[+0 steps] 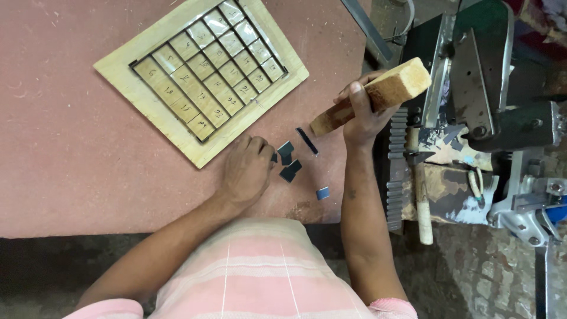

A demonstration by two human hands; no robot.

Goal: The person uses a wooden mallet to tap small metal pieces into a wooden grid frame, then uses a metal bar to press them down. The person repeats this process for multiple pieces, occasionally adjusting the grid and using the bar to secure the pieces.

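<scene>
While a rough wooden block (373, 96) is gripped in the closed right hand (361, 115) and held tilted above the table edge, the left hand (247, 171) is rested knuckles-up on the reddish-brown table (65, 147), fingers curled beside a few small dark metal pieces (288, 160); whether one is pinched under the fingertips cannot be told. One thin dark strip (307, 141) is seen lying just under the block's lower end, and a single bluish square piece (322, 192) is set a little apart, nearer the body. A light wooden frame (155, 112) with a gridded insert (208, 68) is laid diagonally on the table just beyond the left hand; every cell is filled with a tan tile bearing a handwritten dark mark, and a clear film or glass seems to be laid over the upper cells, judged by the glare. As a judgement, the grid appears fully laid out while the loose pieces are not yet placed or fixed, so the work is judged partly done, with the block not yet brought down on anything. No printed packages, labels or signs are visible; only the pen marks on the tiles count as writing. A dark metal machine (472, 71) with a toothed bar (397, 171) and a wooden-handled tool (423, 207) is stood to the right, off the table.
</scene>
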